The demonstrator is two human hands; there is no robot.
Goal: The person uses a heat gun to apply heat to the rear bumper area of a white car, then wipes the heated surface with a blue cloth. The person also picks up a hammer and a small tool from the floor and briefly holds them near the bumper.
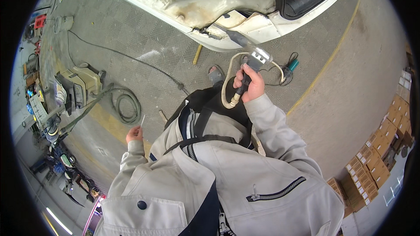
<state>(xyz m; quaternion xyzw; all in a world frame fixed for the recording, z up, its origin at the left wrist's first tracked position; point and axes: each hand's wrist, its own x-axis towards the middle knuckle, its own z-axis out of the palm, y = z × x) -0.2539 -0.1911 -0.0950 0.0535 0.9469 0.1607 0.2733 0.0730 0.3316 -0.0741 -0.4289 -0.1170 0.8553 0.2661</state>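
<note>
- Head view, progress: the right hand (250,83) is clamped around the grip of a heat gun (249,59), whose metal nozzle points at the damaged lower edge of the white car panel (205,13). The nozzle tip sits close to a cracked, rust-stained seam; whether it touches I cannot tell.
- The left hand (134,134) is held off to the side, fingers pinched together on a thin pale rod (142,120), well apart from the panel.
- Judging by this, the work on the seam is in hand but not finished: the panel edge is torn and stained, with a gap showing, and the rod has not been brought to it.
- Head view, the gun's look: dark handle, pale square body, a long grey nozzle, and a cream cable (227,89) looping down from the handle past the wrist.
- Around: a coiled hose (126,105) and a beige machine (83,83) lie on the patterned floor to the left; stacked cardboard boxes (376,157) stand far right.
</note>
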